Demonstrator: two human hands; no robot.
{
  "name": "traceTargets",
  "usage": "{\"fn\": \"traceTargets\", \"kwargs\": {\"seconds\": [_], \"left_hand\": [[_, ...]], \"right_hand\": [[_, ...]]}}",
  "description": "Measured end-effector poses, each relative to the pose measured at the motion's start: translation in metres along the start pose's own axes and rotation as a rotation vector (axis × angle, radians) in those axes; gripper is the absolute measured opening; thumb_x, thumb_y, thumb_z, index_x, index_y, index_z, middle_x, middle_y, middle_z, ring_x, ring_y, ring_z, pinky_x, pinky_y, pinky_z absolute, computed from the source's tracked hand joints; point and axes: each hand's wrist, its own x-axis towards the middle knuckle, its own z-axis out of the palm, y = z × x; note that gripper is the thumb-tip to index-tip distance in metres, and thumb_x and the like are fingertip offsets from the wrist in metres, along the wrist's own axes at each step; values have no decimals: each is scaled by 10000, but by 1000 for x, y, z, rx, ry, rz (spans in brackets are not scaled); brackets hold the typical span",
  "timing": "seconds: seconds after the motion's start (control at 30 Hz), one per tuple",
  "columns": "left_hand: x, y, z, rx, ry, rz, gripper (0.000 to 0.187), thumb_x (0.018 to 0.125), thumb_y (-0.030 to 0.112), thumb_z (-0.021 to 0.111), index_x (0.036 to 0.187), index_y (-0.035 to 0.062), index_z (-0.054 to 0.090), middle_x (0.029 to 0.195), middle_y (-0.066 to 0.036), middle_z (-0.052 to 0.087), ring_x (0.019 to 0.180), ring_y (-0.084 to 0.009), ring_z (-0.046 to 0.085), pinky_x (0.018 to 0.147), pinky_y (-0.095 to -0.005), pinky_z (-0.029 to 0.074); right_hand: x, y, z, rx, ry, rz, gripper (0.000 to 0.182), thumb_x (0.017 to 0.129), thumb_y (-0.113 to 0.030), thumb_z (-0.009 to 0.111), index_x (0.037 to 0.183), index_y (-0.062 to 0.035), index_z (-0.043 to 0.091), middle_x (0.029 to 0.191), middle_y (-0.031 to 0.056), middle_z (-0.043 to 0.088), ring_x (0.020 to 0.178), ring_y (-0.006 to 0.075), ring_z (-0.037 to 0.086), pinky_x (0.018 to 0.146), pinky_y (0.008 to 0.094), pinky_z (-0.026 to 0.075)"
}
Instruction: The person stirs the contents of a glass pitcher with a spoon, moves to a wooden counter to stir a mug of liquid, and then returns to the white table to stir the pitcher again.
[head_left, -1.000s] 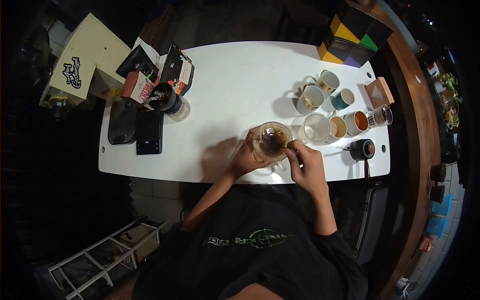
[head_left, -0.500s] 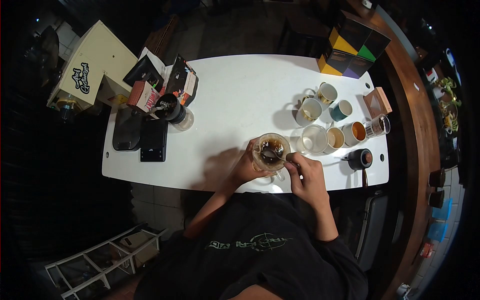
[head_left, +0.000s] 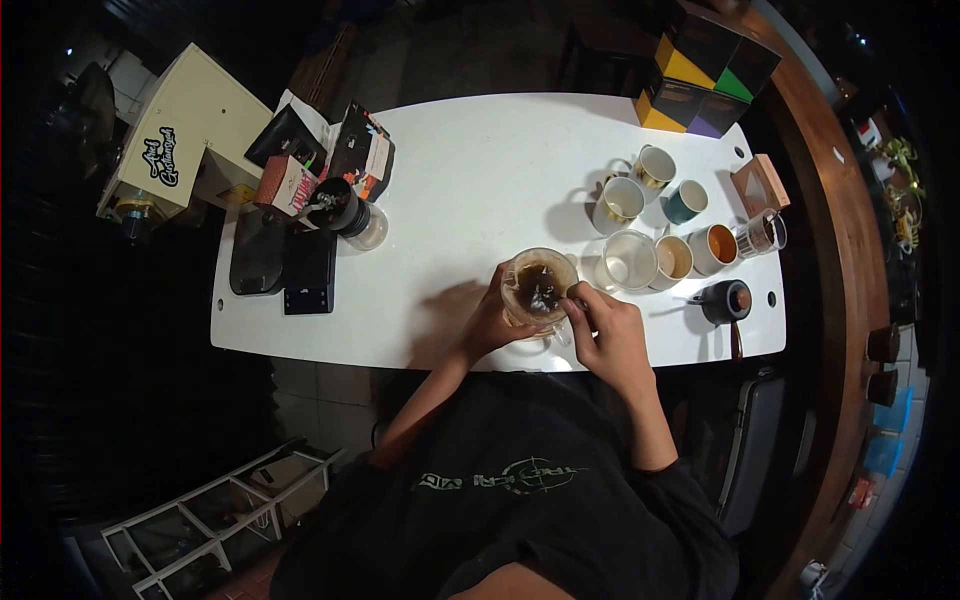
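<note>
A glass dripper (head_left: 540,286) with dark liquid and a pale paper filter inside stands near the front edge of the white table (head_left: 470,160). My left hand (head_left: 490,322) is wrapped round its left side. At its right rim, my right hand (head_left: 606,330) pinches a spoon, which is mostly hidden by the fingers and the liquid. Below the dripper, a glass vessel with a handle (head_left: 560,336) shows in part. Just right of it are a clear glass cup (head_left: 629,260) and a cream cup (head_left: 673,262).
More cups (head_left: 619,204) stand at the right, near a black pot (head_left: 722,301) and a pink box (head_left: 762,186). Patterned boxes (head_left: 705,70) are at the back right. A cream grinder (head_left: 215,120), a black scale (head_left: 309,272) and a hand grinder (head_left: 345,215) are at the left.
The spoon, visible in the liquid before, is now mostly hidden, and my right hand is closer to the dripper's rim. The whole view has shifted slightly.
</note>
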Motion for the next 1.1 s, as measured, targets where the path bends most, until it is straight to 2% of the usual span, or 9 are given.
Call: {"fn": "traceTargets", "kwargs": {"seconds": [0.27, 0.37, 0.43, 0.57, 0.67, 0.73, 0.77, 0.97, 1.1], "left_hand": [[0, -25, 3, 17, 1, -10, 972, 646, 189, 919, 1439, 27, 381, 1374, -129, 470, 1293, -289, 507, 1090, -410, 437], [0, -22, 2, 50, 7, -28, 986, 629, 215, 925, 1434, 21, 389, 1377, -137, 464, 1296, -302, 500, 1090, -414, 432], [1, -26, 3, 62, -10, -53, 981, 617, 231, 931, 1420, 21, 408, 1375, -142, 459, 1296, -310, 493, 1087, -417, 429], [0, -18, 2, 32, -3, -42, 958, 617, 223, 929, 1406, 20, 423, 1358, -142, 464, 1290, -311, 493, 1085, -418, 427], [0, -11, 3, 17, 35, -17, 935, 628, 216, 921, 1397, 22, 426, 1341, -138, 468, 1281, -310, 498, 1083, -418, 429], [-1, -6, 2, 49, 44, -9, 925, 643, 202, 913, 1405, 22, 421, 1345, -136, 466, 1283, -306, 497, 1082, -416, 430], [-1, -8, 3, 48, 43, -8, 925, 643, 202, 913, 1405, 22, 421, 1345, -136, 466, 1283, -306, 497, 1082, -416, 430], [1, -14, 2, 54, -7, -14, 917, 662, 190, 901, 1417, 24, 408, 1353, -131, 480, 1290, -288, 511, 1086, -407, 438], [2, -14, 2, 67, 13, -8, 939, 664, 197, 903, 1435, 29, 394, 1359, -131, 484, 1295, -287, 515, 1086, -407, 441]], "right_hand": [[-2, -8, -11, 220, 57, 107, 82, 966, -59, 625, 942, 16, 600, 671, 132, 604, 500, 209, 545, 506, 311, 415], [-3, -8, -13, 208, 54, 90, 57, 938, -54, 644, 944, -10, 607, 693, 150, 640, 531, 275, 619, 517, 367, 456], [-5, -7, -9, 235, 30, 46, 57, 953, -27, 626, 932, 21, 603, 691, 134, 613, 504, 201, 548, 510, 297, 421], [-4, -3, -4, 162, 10, 25, 51, 947, -21, 634, 945, 24, 610, 715, 141, 634, 510, 208, 578, 505, 302, 441], [-4, -2, -2, 114, 56, 2, 57, 946, -27, 640, 955, 23, 616, 741, 149, 655, 520, 219, 608, 499, 313, 458], [-5, -1, 0, 66, 105, 46, 76, 933, -100, 662, 953, -37, 623, 770, 118, 668, 575, 310, 620, 524, 380, 456], [-5, 0, 0, 64, 105, 47, 76, 933, -100, 662, 953, -37, 623, 770, 118, 668, 575, 310, 620, 524, 380, 456], [-4, 6, 9, 57, 91, 102, 102, 955, -119, 650, 936, -27, 611, 691, 137, 628, 542, 298, 605, 514, 383, 437], [-4, 10, 11, 201, 68, 255, 149, 988, -133, 618, 913, -9, 583, 600, 124, 548, 475, 208, 492, 489, 348, 354]]}}
